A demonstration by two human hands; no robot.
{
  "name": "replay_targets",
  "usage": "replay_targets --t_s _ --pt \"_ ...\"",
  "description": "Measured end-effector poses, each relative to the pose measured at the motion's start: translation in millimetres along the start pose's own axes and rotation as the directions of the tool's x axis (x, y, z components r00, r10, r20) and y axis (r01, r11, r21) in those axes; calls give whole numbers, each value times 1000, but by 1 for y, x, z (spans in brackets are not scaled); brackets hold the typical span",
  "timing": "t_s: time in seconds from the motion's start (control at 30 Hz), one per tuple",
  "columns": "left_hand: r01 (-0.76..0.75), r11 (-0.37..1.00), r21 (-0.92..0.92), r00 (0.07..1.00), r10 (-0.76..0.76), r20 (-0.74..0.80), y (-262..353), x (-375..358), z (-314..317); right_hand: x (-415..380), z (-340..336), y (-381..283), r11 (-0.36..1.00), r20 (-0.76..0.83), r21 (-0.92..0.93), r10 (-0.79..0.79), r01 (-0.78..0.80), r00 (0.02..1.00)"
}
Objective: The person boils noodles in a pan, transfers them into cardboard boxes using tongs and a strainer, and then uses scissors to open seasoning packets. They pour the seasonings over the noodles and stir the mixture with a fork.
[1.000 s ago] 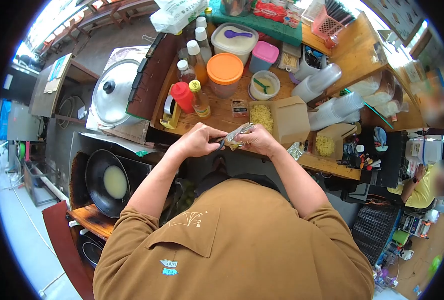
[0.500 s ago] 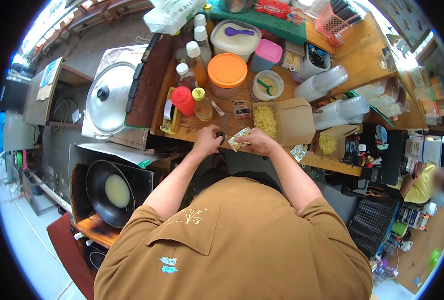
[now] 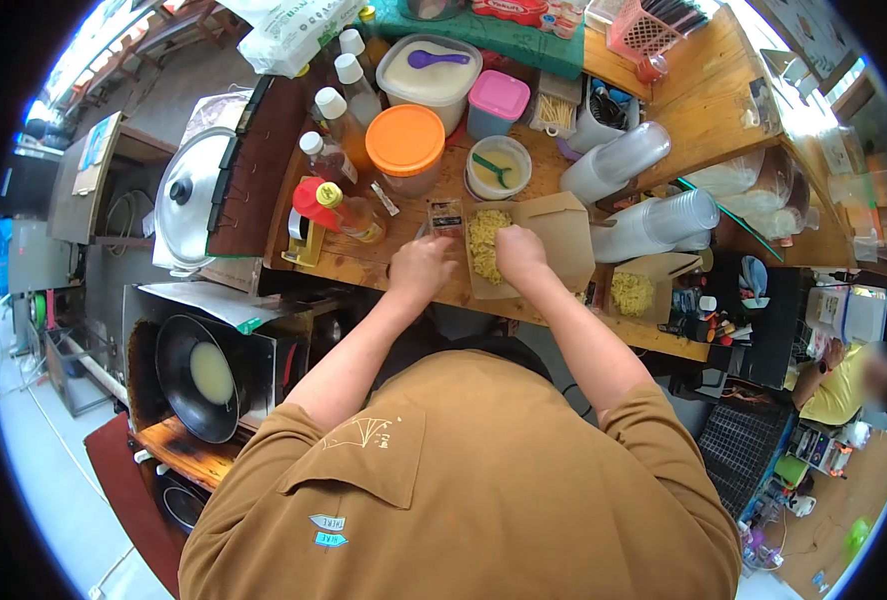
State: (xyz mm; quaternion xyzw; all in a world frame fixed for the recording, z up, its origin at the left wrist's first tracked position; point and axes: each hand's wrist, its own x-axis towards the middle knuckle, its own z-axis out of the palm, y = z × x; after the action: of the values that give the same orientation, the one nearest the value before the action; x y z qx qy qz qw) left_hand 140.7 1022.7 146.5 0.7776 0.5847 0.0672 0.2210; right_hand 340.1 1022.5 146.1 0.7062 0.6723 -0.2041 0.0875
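My left hand (image 3: 422, 268) is at the table's front edge, just below a small dark printed sachet (image 3: 446, 217). Its thumb stands apart from the fingers, and no held thing shows in it. Something dark shows at its left side, too small to name. My right hand (image 3: 520, 255) is closed over the right side of the noodles (image 3: 486, 245) in an open cardboard box (image 3: 566, 240). Its fingertips are hidden, so whatever they hold is out of sight. A second box of noodles (image 3: 632, 292) sits to the right.
Bottles, a red squeeze bottle (image 3: 311, 200) and an orange-lidded tub (image 3: 405, 140) stand behind my left hand. A tub with a green spoon (image 3: 497, 168) and stacked plastic cups (image 3: 654, 228) are behind the box. A wok (image 3: 176, 370) holds pale liquid at left. Another person (image 3: 832, 385) is at far right.
My right hand has moved up and right onto the noodles; the foil packet it held no longer shows. The dark loop at my left fingers is gone from there. The view has shifted slightly.
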Motion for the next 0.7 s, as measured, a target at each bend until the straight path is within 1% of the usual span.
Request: replay_targets --t_s 0.03,0.07,0.1,0.17,0.2,0.27,0.3,0.33,0.37,0.4,0.47,0.5,0.57,0.63,0.7 --pt "-138 979 -151 987 123 -107 17 4 6 0 3 2 997 -26 19 -70 71 997" --pt "-287 916 -282 946 225 -233 28 10 12 1 4 5 989 -56 36 -139 141 989" --pt "-283 917 -280 947 222 -230 32 17 19 1 5 9 989 -54 39 -142 144 988" --pt "-382 884 -269 923 353 -150 38 32 40 -2 6 20 971 -115 104 -205 217 972" --pt "-379 884 -273 925 352 -146 38 35 47 -2 8 26 971 -110 105 -203 214 973" --pt "-389 882 -267 918 346 -193 33 39 53 2 13 39 960 -154 149 -212 235 965" --pt "-414 864 -287 908 368 -201 32 41 58 3 17 44 960 -149 155 -211 233 966" --pt "-410 866 -286 910 367 -193 35 41 58 4 19 46 931 -196 188 -278 314 940" --pt "-456 856 -245 887 412 -210 37 42 56 6 21 48 893 -248 215 -342 396 906" --pt "-502 841 -203 860 458 -226 39 43 54 8 23 50 891 -249 222 -342 397 906" --pt "-481 860 -171 870 446 -209 33 47 56 10 24 54 854 -343 283 -335 436 878" --pt "-462 875 -142 880 433 -197 31 49 58 11 25 57 855 -344 288 -329 432 880" --pt "-471 873 -123 877 448 -175 35 49 49 12 28 60 901 -252 263 -282 346 926" --pt "-478 873 -98 873 461 -160 36 50 45 8 28 63 899 -252 266 -283 347 925" --pt "-502 855 -126 857 474 -200 36 52 45 7 25 62 900 -255 267 -280 346 925"
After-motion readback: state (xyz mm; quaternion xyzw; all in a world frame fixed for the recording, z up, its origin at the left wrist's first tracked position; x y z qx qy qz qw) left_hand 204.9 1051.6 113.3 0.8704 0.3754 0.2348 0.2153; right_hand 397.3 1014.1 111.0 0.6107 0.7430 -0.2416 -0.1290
